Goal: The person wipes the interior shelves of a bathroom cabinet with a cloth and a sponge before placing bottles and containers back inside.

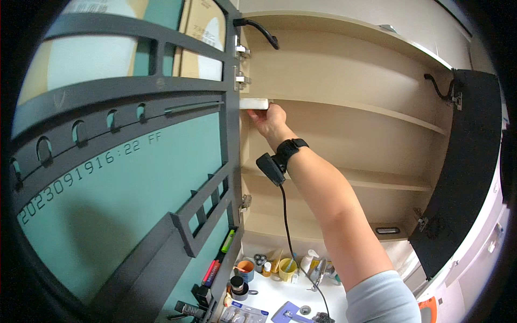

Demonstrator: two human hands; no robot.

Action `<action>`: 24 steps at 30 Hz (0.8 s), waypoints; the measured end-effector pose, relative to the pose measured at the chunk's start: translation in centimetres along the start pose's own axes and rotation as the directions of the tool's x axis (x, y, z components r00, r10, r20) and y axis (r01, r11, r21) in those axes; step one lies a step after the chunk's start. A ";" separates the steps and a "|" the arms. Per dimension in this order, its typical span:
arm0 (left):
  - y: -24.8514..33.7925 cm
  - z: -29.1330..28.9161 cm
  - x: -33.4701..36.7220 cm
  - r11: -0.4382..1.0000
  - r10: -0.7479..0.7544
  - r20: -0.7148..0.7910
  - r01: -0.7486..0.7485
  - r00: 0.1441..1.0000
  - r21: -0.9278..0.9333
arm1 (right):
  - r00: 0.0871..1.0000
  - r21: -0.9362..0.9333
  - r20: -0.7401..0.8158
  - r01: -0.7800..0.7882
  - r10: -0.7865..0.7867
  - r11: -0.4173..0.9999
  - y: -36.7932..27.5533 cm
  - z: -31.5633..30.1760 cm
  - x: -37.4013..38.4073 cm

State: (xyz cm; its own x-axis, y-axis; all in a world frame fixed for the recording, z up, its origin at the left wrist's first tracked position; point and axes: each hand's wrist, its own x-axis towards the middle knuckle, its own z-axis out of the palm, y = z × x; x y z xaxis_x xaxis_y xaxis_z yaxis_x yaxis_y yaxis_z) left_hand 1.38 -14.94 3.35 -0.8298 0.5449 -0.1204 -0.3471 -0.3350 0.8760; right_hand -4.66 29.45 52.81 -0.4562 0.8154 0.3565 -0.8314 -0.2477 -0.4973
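My right hand (271,120) reaches up into an open wall cabinet, its arm coming from the lower right. Its fingers grip a flat white box-like thing (254,104) at the left end of the middle shelf (350,106). Whether the thing rests on that shelf or is held just off it, I cannot tell. Part of it is hidden behind the left door's edge. On the wrist is a black strap with a small black device (272,168), and a cable hangs down from it. My left hand is out of view.
A left door (134,177) with a dark grey rack, boxes and pens stands close by. The right door (458,161) hangs open. Below, a sink counter (264,301) carries an orange-and-blue cup (246,271), a yellow mug (287,269), a white pump bottle (308,260) and a faucet (320,272).
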 end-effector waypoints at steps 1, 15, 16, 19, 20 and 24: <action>-0.2 0.0 -0.2 1.000 0.006 -0.010 -0.006 1.000 0.016 | 0.999 0.009 -0.032 0.011 -0.011 1.000 -0.7 0.1 -0.4; 4.4 10.3 -5.3 0.966 -0.171 0.241 0.211 0.955 -0.153 | 0.880 -0.170 -0.165 0.419 -0.445 0.892 -30.3 -17.7 -5.5; 4.1 10.6 -5.1 0.967 -0.182 0.275 0.223 0.944 -0.126 | 0.833 -0.210 -0.187 0.484 -0.521 0.850 -33.4 -19.2 -6.5; 3.6 10.4 -5.1 0.973 -0.194 0.306 0.221 0.932 -0.058 | 0.796 -0.318 -0.275 0.454 -0.539 0.832 -36.2 -19.3 -8.6; 3.5 10.4 -4.9 0.975 -0.194 0.318 0.217 0.928 -0.038 | 0.793 -0.318 -0.271 0.461 -0.545 0.829 -35.7 -18.9 -8.3; 2.9 9.2 -4.3 0.974 -0.212 0.358 0.226 0.909 0.002 | 0.857 -0.236 -0.214 0.421 -0.469 0.876 -29.5 -16.2 -6.5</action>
State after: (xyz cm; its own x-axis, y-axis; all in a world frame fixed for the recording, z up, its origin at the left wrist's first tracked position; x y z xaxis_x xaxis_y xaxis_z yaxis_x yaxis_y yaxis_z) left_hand 7.98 -11.19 10.66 -0.5245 0.8418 -0.1275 -0.5244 -0.2015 0.8273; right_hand 28.01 39.92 52.40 0.0670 0.9268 0.3695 -0.8456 0.2493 -0.4721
